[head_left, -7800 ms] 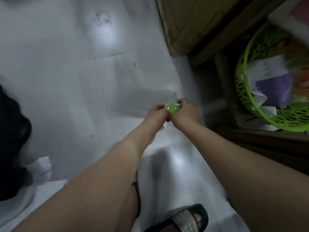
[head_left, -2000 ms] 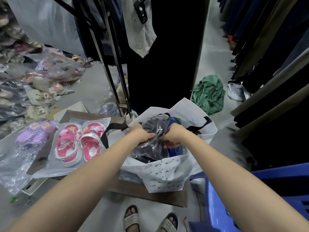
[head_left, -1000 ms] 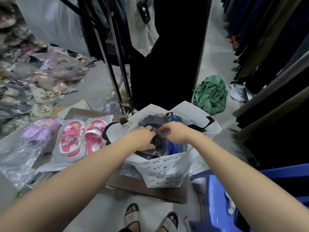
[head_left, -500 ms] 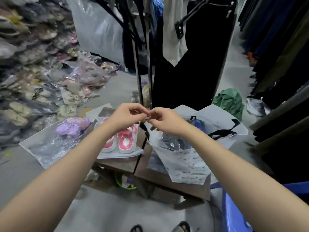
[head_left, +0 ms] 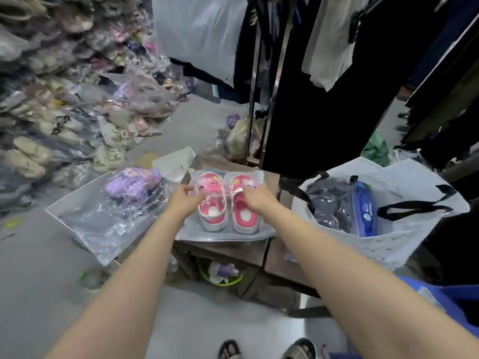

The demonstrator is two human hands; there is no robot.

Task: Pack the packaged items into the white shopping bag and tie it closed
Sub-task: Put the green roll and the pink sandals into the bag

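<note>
Premises: footwear-and-clothing shop or stockroom. Evidence: bagged shoe stock (head_left: 51, 99) heaped high along left side, spilling onto grey floor (head_left: 39, 255); metal garment rail (head_left: 255, 81) beside dark clothes (head_left: 324, 112) on hangers; pink sandals (head_left: 225, 203) and purple pair (head_left: 129, 185), each sealed in clear packet, on low wooden table (head_left: 228, 251); white shopping bag (head_left: 388, 244) alongside, part filled.

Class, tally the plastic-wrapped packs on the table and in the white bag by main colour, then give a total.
Pink pack: 1
Purple pack: 1
Black pack: 1
Blue pack: 1
Total: 4
</note>
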